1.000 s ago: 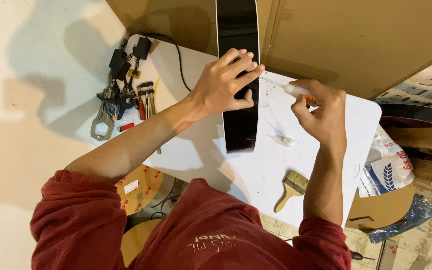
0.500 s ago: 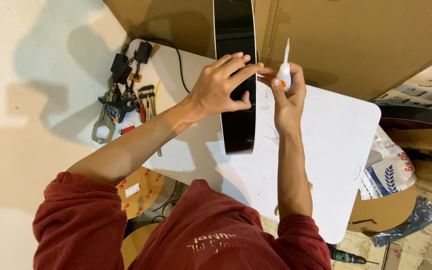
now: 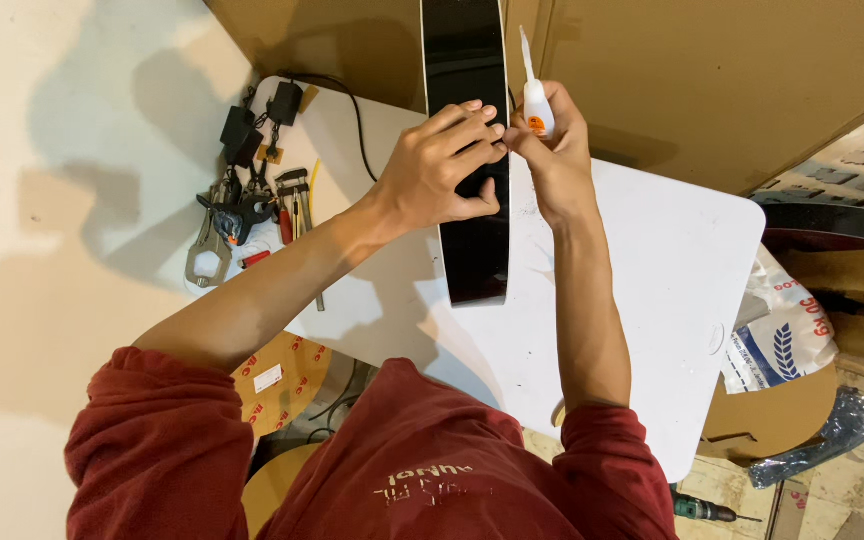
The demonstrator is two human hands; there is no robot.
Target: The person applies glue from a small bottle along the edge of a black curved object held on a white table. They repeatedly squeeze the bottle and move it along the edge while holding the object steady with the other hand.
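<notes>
Looking down through the head camera, I see my left hand (image 3: 439,168) pressed flat on a long glossy black panel (image 3: 474,250) that lies lengthwise on the white bench (image 3: 672,290), its far end running up out of the frame against brown cardboard sheets (image 3: 712,80). The fingers (image 3: 472,125) of that hand are spread across the panel's width and reach its right edge, bearing down on it rather than closed around it. My right hand (image 3: 552,150) sits just beside the panel's right edge, touching the left fingertips, and is clamped around a small white glue bottle (image 3: 535,100) held upright, its thin nozzle pointing away from me. The bottle stands just right of the panel, above the bench, and I cannot tell whether it touches the panel. At the bench's left end lies a heap of hand tools (image 3: 242,220), with locking pliers and red-handled screwdrivers, next to a black power adapter (image 3: 262,115) with its cable. To the right, off the bench, a white printed sack (image 3: 777,335) rests near cardboard pieces, and a cordless drill (image 3: 702,510) lies on the floor.
</notes>
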